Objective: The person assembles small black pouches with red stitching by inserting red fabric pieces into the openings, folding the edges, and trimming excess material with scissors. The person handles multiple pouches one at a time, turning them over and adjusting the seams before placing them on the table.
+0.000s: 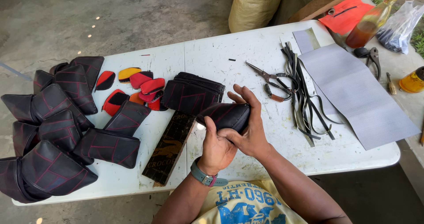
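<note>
At the bottom centre of the frame both hands met on a black stitched piece (225, 115), held just above the white table (247, 56). The left hand (216, 146), with a grey watch (201, 174) on its wrist, was closed on the piece's near end, thumb pressed on top. The right hand (249, 127) wrapped the far side, fingers curled over the upper edge. The piece looked like folded or rolled leather with red stitching: light, soft enough to bend, probably a little slick on its face. Its seams and folded edge seemed the surest places to pinch, though how many layers it had could not be told from this angle.

Just left of the hands lay a dark embossed strip (170, 146), running toward the near table edge. Further left, a heap of sewn black covers (57, 131) filled the left of the frame. Beyond the hands sat a flat stack of black panels (192, 91), and beside it small red, black and yellow patches (141, 85). To the right of centre lay scissors (269, 78), a tangle of dark straps (302, 100) and a grey sheet (353, 96). At the upper right stood a bottle (369, 23), a plastic bag (399, 25) and pliers (371, 56); a sack (254, 5) rested behind the table.
</note>
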